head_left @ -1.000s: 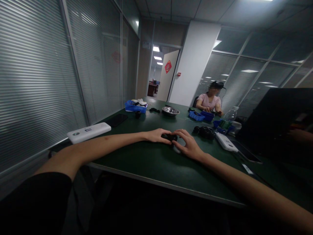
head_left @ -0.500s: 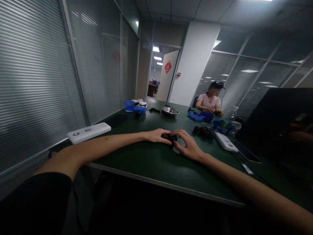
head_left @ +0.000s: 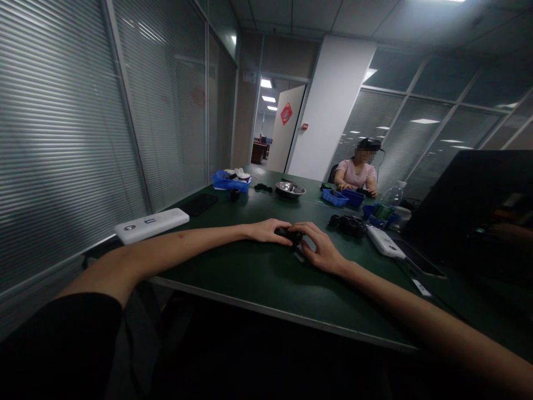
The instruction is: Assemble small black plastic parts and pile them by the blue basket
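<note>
Over the green table (head_left: 258,278), my left hand (head_left: 266,230) is closed on a small dark object (head_left: 295,236) whose kind I cannot make out. My right hand (head_left: 320,248) reaches it from the other side, its fingers curled onto the object's right end. A pale, whitish patch (head_left: 300,255) shows under the right hand; whether it is cloth, paper or a reflection cannot be told. Both hands are low, close to the tabletop.
A metal bowl (head_left: 290,190) and a filled blue basket (head_left: 231,181) stand farther back. White power banks (head_left: 152,225) lie on both sides, black parts (head_left: 348,225) to the right. A co-worker (head_left: 357,173) sits across by blue trays (head_left: 334,198).
The right fingers have shifted slightly on the dark object, and less of the pale patch shows beneath them. My left hand stays in place. The co-worker's hands have moved a little.
</note>
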The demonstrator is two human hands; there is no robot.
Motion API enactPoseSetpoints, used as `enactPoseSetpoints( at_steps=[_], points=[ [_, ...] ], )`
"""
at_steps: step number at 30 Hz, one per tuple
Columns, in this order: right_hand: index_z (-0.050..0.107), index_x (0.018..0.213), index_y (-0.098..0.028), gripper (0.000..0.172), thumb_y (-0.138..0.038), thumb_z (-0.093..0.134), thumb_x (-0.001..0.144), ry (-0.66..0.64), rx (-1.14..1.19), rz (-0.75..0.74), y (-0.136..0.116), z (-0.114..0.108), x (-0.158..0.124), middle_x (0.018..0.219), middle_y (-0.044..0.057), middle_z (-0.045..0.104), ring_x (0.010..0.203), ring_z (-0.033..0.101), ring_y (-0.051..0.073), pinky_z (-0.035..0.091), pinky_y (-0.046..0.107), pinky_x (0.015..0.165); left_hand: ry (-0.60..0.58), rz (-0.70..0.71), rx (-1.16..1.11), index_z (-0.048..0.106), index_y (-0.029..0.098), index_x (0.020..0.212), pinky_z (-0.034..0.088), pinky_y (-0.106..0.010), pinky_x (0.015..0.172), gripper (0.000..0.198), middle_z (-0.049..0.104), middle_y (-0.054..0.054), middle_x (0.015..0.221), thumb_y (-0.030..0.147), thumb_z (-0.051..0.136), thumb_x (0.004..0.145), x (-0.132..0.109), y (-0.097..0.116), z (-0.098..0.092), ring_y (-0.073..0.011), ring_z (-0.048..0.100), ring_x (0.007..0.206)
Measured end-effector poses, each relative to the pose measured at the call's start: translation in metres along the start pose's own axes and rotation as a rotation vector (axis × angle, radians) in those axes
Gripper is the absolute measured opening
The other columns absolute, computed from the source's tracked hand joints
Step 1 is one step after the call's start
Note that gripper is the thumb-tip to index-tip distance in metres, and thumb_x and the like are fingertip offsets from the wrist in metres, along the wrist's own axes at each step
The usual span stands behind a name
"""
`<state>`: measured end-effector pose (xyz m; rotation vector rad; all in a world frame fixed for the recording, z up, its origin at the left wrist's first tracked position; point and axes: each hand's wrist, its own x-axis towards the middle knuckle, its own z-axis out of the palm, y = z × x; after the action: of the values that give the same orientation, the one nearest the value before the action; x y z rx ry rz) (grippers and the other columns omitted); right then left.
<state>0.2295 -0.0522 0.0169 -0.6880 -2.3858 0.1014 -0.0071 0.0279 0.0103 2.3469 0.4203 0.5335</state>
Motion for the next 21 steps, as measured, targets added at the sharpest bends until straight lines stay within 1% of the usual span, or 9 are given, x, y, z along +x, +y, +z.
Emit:
enactPoseSetpoints(
  at_steps=[4,7,10,15,18,21],
  points=[
    [0.057,0.130,-0.026,0.042,-0.011,0.048,0.092,-0.002,0.024,-0.013,-0.0003,0.0005,0.0001,0.128,0.010,0.062,0.121,0.059,0.028,0.049,0.051,0.105,-0.008,0.004,0.009,0.064,0.015,0.124,0.044,-0.033,0.096,0.049,0.066,-0.008,0.119,0.046,0.071,0.087,-0.0003,0.0013,-0.0005,-0.0228,0.061,0.111],
    [0.057,0.131,-0.026,0.042,-0.011,0.046,0.093,0.004,0.036,-0.016,0.0017,0.0019,-0.0004,0.127,0.011,0.063,0.119,0.060,0.028,0.051,0.051,0.103,-0.002,0.014,0.028,0.064,0.015,0.123,0.043,-0.033,0.095,0.049,0.067,-0.008,0.117,0.047,0.071,0.087,0.0006,0.0004,-0.0002,-0.0229,0.061,0.110],
    [0.056,0.133,-0.026,0.045,-0.009,0.045,0.093,0.005,0.041,-0.012,0.0036,0.0026,-0.0011,0.128,0.011,0.063,0.119,0.060,0.027,0.051,0.051,0.103,0.004,0.011,0.033,0.065,0.015,0.124,0.044,-0.034,0.095,0.048,0.068,-0.008,0.116,0.046,0.072,0.087,0.0010,-0.0009,0.0001,-0.0231,0.062,0.109],
    [0.053,0.136,-0.026,0.053,-0.006,0.045,0.088,0.007,0.065,0.002,0.0026,0.0000,-0.0014,0.135,0.009,0.060,0.128,0.056,0.028,0.045,0.053,0.110,-0.005,-0.005,-0.008,0.061,0.017,0.132,0.043,-0.036,0.101,0.055,0.065,-0.010,0.128,0.046,0.072,0.087,0.0006,-0.0046,-0.0002,-0.0244,0.061,0.118],
    [0.055,0.133,-0.025,0.047,-0.010,0.048,0.089,0.040,0.023,0.027,0.0018,-0.0010,-0.0012,0.132,0.010,0.059,0.124,0.057,0.029,0.047,0.052,0.108,0.000,-0.023,0.000,0.061,0.015,0.132,0.043,-0.036,0.103,0.057,0.066,-0.011,0.129,0.048,0.072,0.086,0.0005,-0.0064,-0.0002,-0.0249,0.061,0.118],
    [0.057,0.130,-0.026,0.035,-0.022,0.054,0.096,0.065,-0.062,0.065,0.0029,0.0003,-0.0009,0.124,0.010,0.061,0.115,0.060,0.029,0.051,0.050,0.101,-0.002,0.003,-0.006,0.061,0.016,0.133,0.043,-0.035,0.102,0.056,0.066,-0.010,0.129,0.046,0.071,0.087,0.0006,-0.0062,0.0002,-0.0243,0.062,0.118]
  ],
)
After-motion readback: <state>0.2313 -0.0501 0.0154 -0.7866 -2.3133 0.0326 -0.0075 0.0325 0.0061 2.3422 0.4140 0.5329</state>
